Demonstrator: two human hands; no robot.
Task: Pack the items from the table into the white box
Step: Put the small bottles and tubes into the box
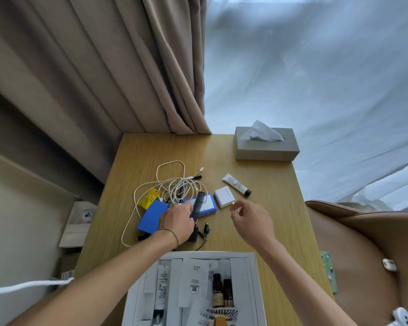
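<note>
The open white box (251,274) sits at the table's near edge and holds a white tube, paper leaflets and two brown bottles (222,293). My left hand (177,221) grips a dark comb (197,204) over two blue packs (151,220). A tangle of white cables (174,184) with a yellow tag lies behind them. My right hand (247,220) hovers just in front of a white charger block (224,196), thumb and forefinger pinched near its corner. A small white tube with a black cap (236,184) lies to the right of the charger.
A grey tissue box (266,147) stands at the table's far right corner. Short black leads with plugs (201,234) lie in front of my left hand. A brown armchair (372,255) stands to the right, curtains hang behind the wooden table (280,208).
</note>
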